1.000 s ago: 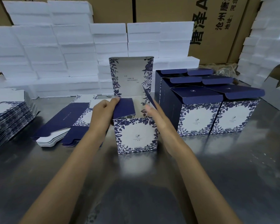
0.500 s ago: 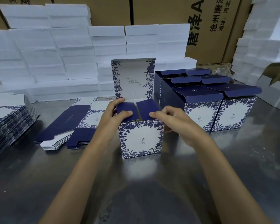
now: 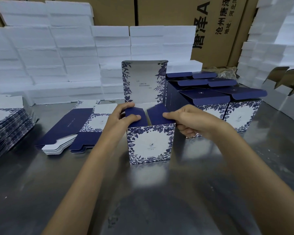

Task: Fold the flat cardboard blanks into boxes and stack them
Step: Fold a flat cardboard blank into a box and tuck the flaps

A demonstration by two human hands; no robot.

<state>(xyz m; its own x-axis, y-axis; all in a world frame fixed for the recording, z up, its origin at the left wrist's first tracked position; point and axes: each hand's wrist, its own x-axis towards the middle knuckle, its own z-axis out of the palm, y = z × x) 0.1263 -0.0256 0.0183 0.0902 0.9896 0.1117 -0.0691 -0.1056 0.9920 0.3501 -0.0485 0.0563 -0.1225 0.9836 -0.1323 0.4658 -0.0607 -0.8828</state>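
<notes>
Standing upright on the steel tabletop [image 3: 159, 200], a floral-printed box [image 3: 150, 145] has its tall lid panel [image 3: 143, 82] raised at the back. The left hand [image 3: 121, 117] pinches the left navy side flap [image 3: 136, 116] between thumb and fingers, folded in over the opening; the right hand [image 3: 192, 121] pinches the right side flap [image 3: 157, 114] the same way. Just right of it, finished boxes [image 3: 227, 107] stand grouped together. Flat blanks [image 3: 78, 122] lie stacked to the left, with another pile [image 3: 5, 122] at the tabletop's left edge.
</notes>
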